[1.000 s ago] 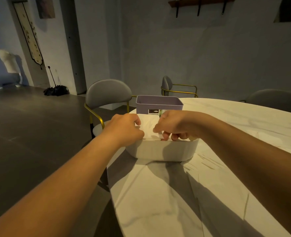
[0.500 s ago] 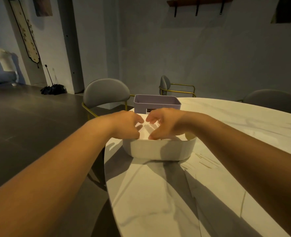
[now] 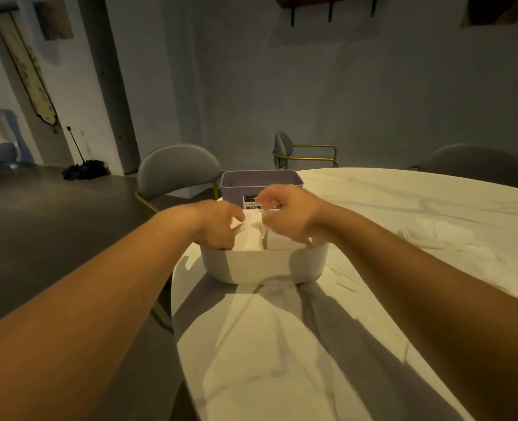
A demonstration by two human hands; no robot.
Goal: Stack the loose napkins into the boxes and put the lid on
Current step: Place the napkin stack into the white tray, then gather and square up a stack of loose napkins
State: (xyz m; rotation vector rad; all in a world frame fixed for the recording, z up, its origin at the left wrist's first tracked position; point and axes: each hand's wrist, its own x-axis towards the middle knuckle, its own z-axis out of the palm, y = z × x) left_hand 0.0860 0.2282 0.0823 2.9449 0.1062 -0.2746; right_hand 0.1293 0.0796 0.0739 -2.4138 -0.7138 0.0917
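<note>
Napkins point(image 3: 251, 238) lie flat inside the white box point(image 3: 263, 265), which sits at the left edge of the tabletop point(image 3: 282, 360). They fill it in what looks like two piles side by side. The piles run along the box's length, and that long axis lies across the view. The left hand point(image 3: 218, 223) has its fingers curled down over the left end of the stack, pinching a raised flap. The right hand point(image 3: 288, 217) hovers over the right pile, too blurred for its grip to be made out. Paper this thin should be very light, limp and easily creased. I would press it flat with the fingers and lift it by the folded edge, several sheets at once. The loose napkins point(image 3: 440, 238) lie well apart towards the right edge. A purple box point(image 3: 260, 180) stands just behind the white one. No lid is in view.
</note>
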